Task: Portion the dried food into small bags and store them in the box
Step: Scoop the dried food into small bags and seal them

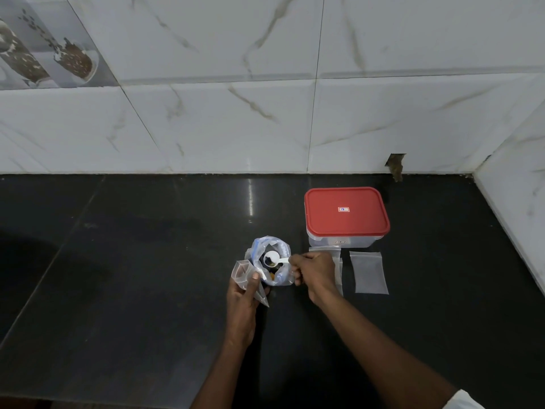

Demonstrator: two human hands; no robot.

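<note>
At lower centre, my left hand (246, 290) pinches an open small bag (243, 274) just left of the food bag (269, 259). My right hand (314, 271) grips a white spoon (272, 259) over the food bag's mouth. The red-lidded box (346, 215) sits shut, right of centre on the tabletop (132, 276).

The black stone countertop (132, 276) is glossy and fills the lower part of the view, with a thin seam running across it on the left and a streak of reflected light near its back edge. Rising from the countertop's back edge is a wall of white marble-look tiles (236, 122) with grey-brown veins, which turns a corner at the countertop's right end. High above the countertop's left end sits a decorative printed tile (56, 51), and low towards the right end is a chipped hole in the tile (396, 165)
</note>
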